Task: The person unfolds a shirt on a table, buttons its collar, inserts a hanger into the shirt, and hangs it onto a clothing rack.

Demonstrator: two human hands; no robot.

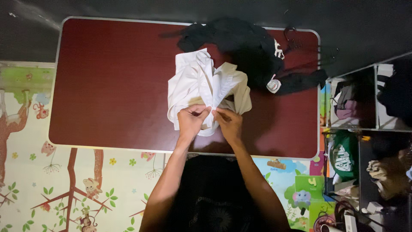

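A crumpled white shirt [201, 81] lies on a dark red table [111, 86], near its middle. My left hand [191, 120] and my right hand [227, 122] are side by side at the shirt's near edge. Each pinches a fold of the white cloth between fingers and thumb. The two hands almost touch. Behind the shirt a heap of black clothes [240, 47] spreads toward the table's far right corner.
Dark hangers [300, 43] lie at the far right corner of the table. A wire cube shelf [369, 99] stuffed with clothes stands to the right. A play mat with cartoon trees and animals [64, 189] covers the floor on the left.
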